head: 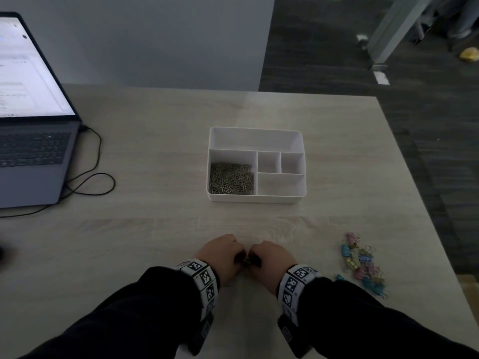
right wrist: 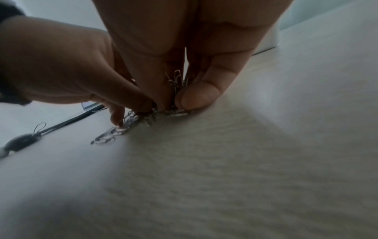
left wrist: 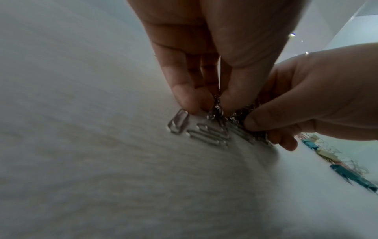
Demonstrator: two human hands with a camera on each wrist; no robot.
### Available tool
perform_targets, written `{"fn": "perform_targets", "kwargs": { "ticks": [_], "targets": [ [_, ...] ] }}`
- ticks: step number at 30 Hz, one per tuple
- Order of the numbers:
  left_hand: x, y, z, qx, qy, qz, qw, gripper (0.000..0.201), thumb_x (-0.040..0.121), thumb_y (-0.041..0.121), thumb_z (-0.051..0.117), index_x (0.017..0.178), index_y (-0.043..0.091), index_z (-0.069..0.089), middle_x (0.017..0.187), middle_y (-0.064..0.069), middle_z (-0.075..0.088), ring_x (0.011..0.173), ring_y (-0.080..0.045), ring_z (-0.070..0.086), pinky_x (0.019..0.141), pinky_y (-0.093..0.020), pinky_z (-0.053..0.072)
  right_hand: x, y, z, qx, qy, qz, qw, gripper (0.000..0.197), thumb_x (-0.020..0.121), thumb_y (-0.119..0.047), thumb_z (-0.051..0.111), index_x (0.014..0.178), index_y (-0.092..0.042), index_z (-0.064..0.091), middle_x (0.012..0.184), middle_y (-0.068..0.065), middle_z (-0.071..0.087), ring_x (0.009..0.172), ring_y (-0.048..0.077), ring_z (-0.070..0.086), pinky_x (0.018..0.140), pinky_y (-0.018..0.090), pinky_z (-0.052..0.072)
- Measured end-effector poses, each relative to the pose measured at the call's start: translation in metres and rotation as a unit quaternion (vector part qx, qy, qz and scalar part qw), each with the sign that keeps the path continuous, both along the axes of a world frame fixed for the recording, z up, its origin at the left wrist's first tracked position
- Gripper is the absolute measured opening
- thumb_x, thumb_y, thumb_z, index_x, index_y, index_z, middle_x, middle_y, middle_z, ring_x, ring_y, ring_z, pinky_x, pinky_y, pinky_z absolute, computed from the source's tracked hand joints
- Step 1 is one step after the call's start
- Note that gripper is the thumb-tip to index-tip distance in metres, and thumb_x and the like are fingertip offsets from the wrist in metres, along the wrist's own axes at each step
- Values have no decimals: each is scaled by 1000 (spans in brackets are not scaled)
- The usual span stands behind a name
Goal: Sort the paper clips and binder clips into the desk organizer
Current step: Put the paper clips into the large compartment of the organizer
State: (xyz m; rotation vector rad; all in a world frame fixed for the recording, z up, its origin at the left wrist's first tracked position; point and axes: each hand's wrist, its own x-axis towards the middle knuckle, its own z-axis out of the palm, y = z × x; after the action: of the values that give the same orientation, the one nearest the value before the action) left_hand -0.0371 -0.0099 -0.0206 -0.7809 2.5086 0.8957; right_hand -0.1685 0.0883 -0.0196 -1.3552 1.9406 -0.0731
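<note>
A white desk organizer (head: 256, 198) stands mid-table; its front left compartment holds a heap of silver paper clips (head: 231, 179). Near the front edge my left hand (head: 221, 252) and right hand (head: 270, 257) meet knuckle to knuckle over a small bunch of silver paper clips (head: 246, 260). The left wrist view shows my left hand (left wrist: 214, 103) pinching paper clips (left wrist: 216, 111), with a few loose paper clips (left wrist: 206, 135) flat on the table. In the right wrist view my right hand (right wrist: 174, 100) pinches paper clips (right wrist: 177, 80). Coloured binder clips (head: 363, 264) lie to the right.
An open laptop (head: 31, 141) sits at the table's left, its black cable (head: 96, 167) looping toward the middle. The organizer's other compartments (head: 281, 185) hold nothing. The table's right edge (head: 425, 211) drops to dark floor close behind the binder clips.
</note>
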Motion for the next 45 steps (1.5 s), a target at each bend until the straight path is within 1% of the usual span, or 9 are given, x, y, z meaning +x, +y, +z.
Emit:
{"fn": "perform_targets", "kwargs": {
  "ticks": [9, 14, 18, 25, 29, 33, 38, 41, 45],
  "targets": [
    [0, -19, 9, 54, 70, 89, 992, 49, 64, 44, 50, 101, 25, 75, 98, -3, 71, 97, -19, 63, 81, -18, 38, -18, -13, 13, -53, -87, -48, 994, 12, 77, -20, 66, 88, -16, 68, 78, -6, 58, 78, 22, 62, 66, 22, 43],
    [-10, -42, 24, 118, 124, 208, 963, 12, 75, 20, 71, 83, 26, 76, 77, 2, 69, 56, -10, 65, 58, -23, 56, -30, -41, 22, -93, -110, -100, 984, 5, 75, -23, 70, 79, -22, 67, 67, -5, 61, 62, 12, 57, 61, 27, 49],
    [-20, -73, 38, 135, 177, 286, 932, 24, 77, 12, 74, 70, 36, 72, 65, 3, 70, 56, -17, 67, 57, -33, 61, -40, -78, 36, -125, -138, -136, 973, 5, 77, -25, 69, 79, -23, 66, 68, -2, 66, 58, 17, 65, 60, 40, 59],
    [-43, -117, 59, 107, 222, 357, 901, 12, 80, 17, 72, 79, 28, 75, 66, 4, 70, 55, -11, 66, 57, -26, 58, -54, -135, 56, -161, -108, -164, 967, 3, 77, -26, 67, 78, -25, 64, 64, -4, 66, 59, 16, 66, 58, 33, 57],
    [-49, -124, 60, 32, 179, 322, 929, 18, 80, 23, 68, 96, 26, 76, 80, 4, 74, 68, -12, 68, 71, -27, 58, -55, -147, 53, -151, -54, -156, 975, 4, 80, -29, 68, 83, -27, 66, 68, -7, 65, 63, 14, 63, 58, 24, 47],
    [-41, -119, 59, -1, 173, 298, 939, 30, 83, 22, 66, 112, 21, 71, 104, 0, 74, 91, -14, 68, 89, -28, 53, -55, -139, 51, -145, -34, -141, 979, 26, 84, -29, 67, 109, -23, 70, 99, -3, 71, 90, 14, 65, 77, 21, 46],
    [-15, -104, 56, 3, 202, 315, 927, 13, 82, 23, 69, 93, 25, 75, 77, 9, 70, 57, 6, 54, 73, -20, 50, -55, -110, 58, -196, -23, -127, 972, 17, 85, -23, 65, 102, -20, 71, 94, -7, 64, 81, 6, 57, 77, 20, 42],
    [6, -86, 46, 6, 148, 270, 951, 9, 79, 27, 71, 88, 27, 75, 74, 14, 66, 64, -2, 58, 72, -20, 50, -50, -80, 50, -185, -22, -90, 978, 10, 84, -23, 66, 92, -20, 71, 86, -5, 65, 73, 9, 58, 75, 26, 50],
    [32, -56, 29, 34, 31, 164, 985, 23, 76, 32, 74, 97, 24, 71, 87, 7, 69, 79, -7, 60, 79, -18, 46, -43, -32, 29, -44, 4, -9, 999, 35, 80, -30, 70, 113, -20, 65, 103, 0, 58, 83, 15, 58, 89, 28, 48]
  ]
}}
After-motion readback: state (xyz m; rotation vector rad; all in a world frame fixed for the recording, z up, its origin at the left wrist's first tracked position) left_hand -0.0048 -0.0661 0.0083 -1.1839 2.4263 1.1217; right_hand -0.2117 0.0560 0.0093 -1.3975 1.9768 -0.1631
